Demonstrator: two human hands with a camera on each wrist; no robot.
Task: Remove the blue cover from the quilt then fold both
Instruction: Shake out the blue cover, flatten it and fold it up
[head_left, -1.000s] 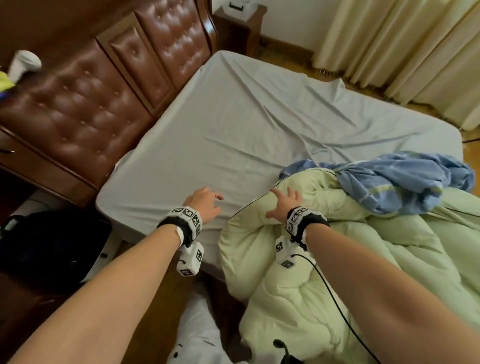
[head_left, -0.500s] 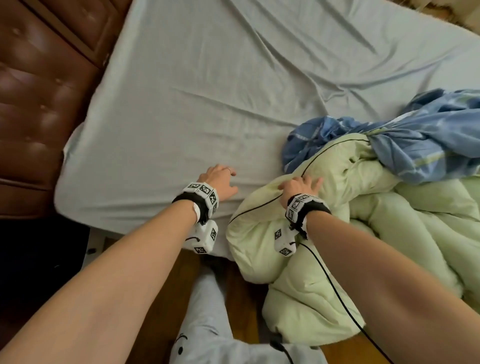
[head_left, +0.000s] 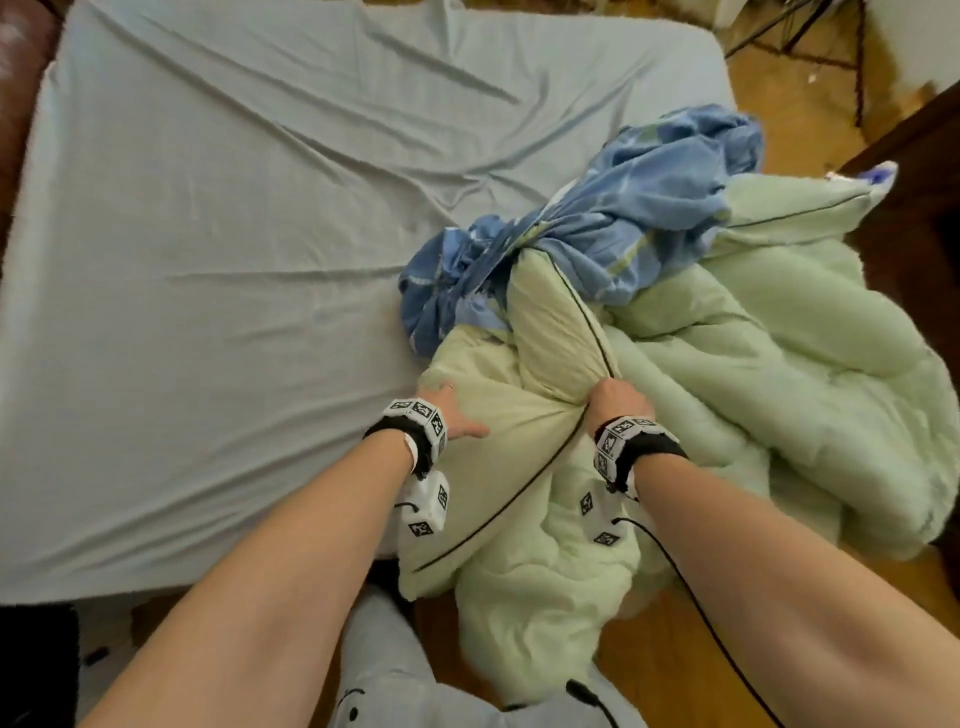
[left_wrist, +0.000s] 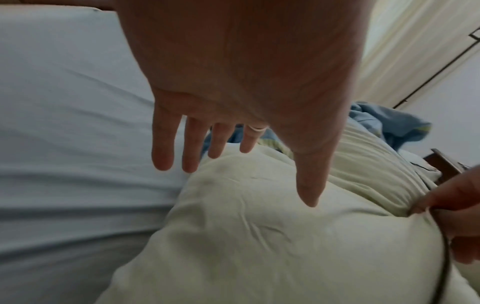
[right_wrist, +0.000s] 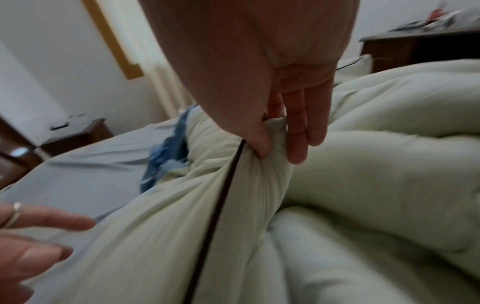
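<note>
The pale green quilt (head_left: 753, 364) with dark piping lies bunched on the bed's right side and spills over the near edge. The crumpled blue cover (head_left: 623, 223) sits on top of it, farther back. My right hand (head_left: 615, 402) pinches the quilt's piped edge (right_wrist: 262, 148) in a bunched fold. My left hand (head_left: 449, 410) hovers with straight, spread fingers (left_wrist: 192, 148) over the quilt's near left lobe (left_wrist: 259, 226), holding nothing.
The bed's light grey-blue sheet (head_left: 234, 260) stretches left and back. A brown padded headboard (head_left: 15, 78) is at far left. Wooden floor (head_left: 805, 93) and dark furniture (head_left: 924, 156) lie to the right. My legs (head_left: 389, 675) stand at the near edge.
My left hand moved right from the sheet to above the quilt. My right hand now bunches the piped edge tighter. The head view shifted right and down.
</note>
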